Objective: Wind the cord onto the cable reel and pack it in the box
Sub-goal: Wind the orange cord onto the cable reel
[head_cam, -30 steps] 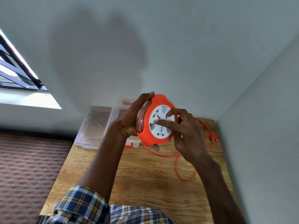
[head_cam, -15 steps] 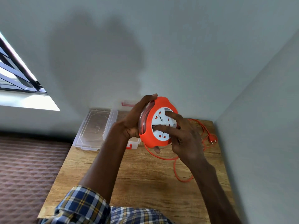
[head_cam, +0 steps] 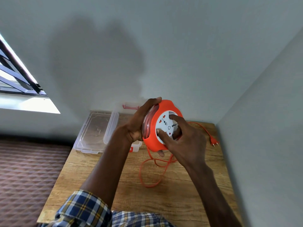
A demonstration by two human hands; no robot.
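An orange cable reel with a white socket face is held upright above the wooden table. My left hand grips its back and rim, fingers curled over the top and under the bottom. My right hand has its fingers curled onto the white socket disc. Wound orange cord shows between the reel's plates. Loose orange cord hangs from the reel's underside and loops on the table. Its plug lies at the far right. The clear plastic box stands behind the reel, mostly hidden.
A clear plastic lid lies at the table's far left corner. Walls close the table in at the back and the right. A brown quilted surface sits lower on the left. A window is at the upper left.
My right hand has turned round on the white socket disc. The loose cord loop on the table has shortened and shifted left. The reel stays in my left hand.
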